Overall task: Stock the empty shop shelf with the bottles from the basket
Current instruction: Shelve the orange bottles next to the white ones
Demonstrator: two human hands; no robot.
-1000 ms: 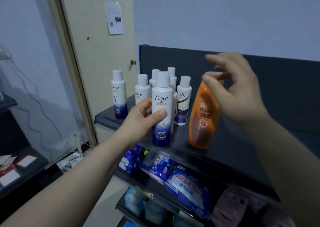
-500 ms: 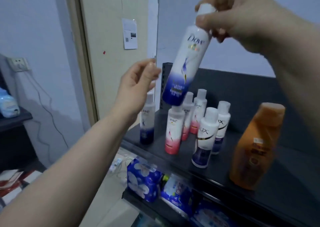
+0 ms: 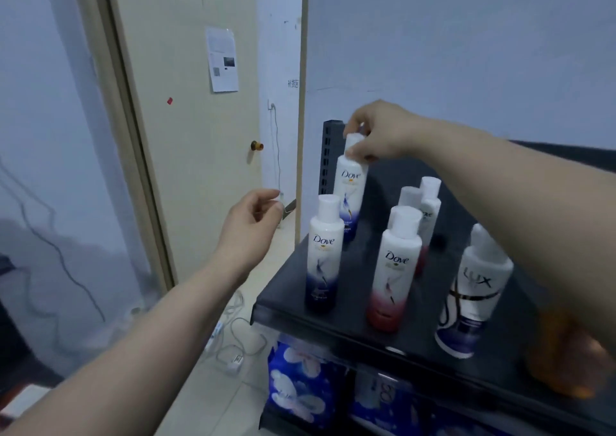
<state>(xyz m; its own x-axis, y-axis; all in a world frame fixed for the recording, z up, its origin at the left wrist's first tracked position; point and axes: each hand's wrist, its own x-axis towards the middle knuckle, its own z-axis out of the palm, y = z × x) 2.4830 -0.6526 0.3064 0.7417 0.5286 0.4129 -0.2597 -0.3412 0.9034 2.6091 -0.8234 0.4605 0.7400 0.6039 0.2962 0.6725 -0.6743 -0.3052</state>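
Since 0.5 s back: held Dove bottle (image 3: 350, 189) is down from a raised tilt to the back-left corner of the shelf (image 3: 286, 302), just behind the front Dove bottle (image 3: 325, 252). Right hand (image 3: 373, 135) pinches its cap from above, fingers curled. Long axis near vertical, cap up; base hidden, so contact with the shelf is unclear. Left hand (image 3: 250, 225) is loosely curled, empty, left of the shelf.

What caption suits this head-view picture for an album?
Right hand holds a Dove bottle by its cap over the shelf; left hand hovers empty.
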